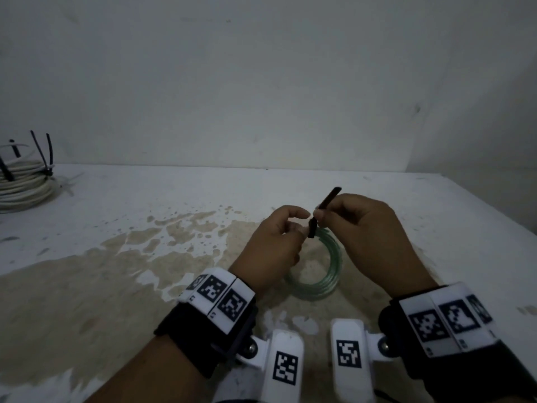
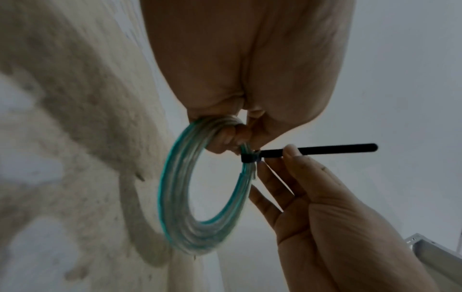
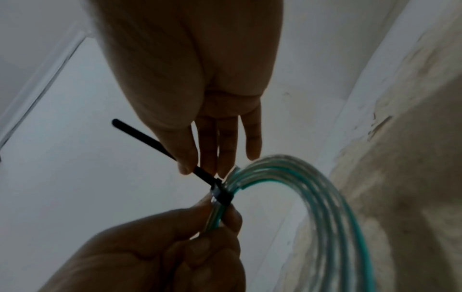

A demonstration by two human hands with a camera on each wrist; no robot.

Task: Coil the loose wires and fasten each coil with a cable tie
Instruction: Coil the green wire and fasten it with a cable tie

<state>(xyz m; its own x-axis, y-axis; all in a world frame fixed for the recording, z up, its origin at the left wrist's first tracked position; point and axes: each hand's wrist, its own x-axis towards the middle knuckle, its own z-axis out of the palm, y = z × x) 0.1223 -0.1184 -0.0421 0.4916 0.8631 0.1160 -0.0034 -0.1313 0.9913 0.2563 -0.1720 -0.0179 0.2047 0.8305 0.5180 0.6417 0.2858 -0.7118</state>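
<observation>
While the stained white tabletop (image 1: 87, 286) fills the lower half of the head view, a bundle of pale cable (image 1: 23, 184), already bound with black ties, sits at about 9 o'clock by the wall. Near the middle, the green-tinted wire coil (image 1: 325, 274) hangs above the tabletop between both hands. The left hand (image 1: 270, 245) has its grip closed on the coil's upper strands, fingers and thumb curled round them just beside the fastening point. The right hand (image 1: 374, 228) pinches the free tail of the black cable tie (image 1: 325, 199) between thumb and fingertip, its other fingers straight; the tail points toward 1 o'clock from the coil. In the right wrist view the tie (image 3: 220, 194) already loops the strands and its tail passes through the head.

My judgement: the step is cinching this 1 tie. To do it well, keep the left hand close to the head so strands stay stacked, pull the tail straight along its own line, and stop once the loop is snug; 1 wire end (image 2: 252, 173) near the tie could slip out otherwise.
</observation>
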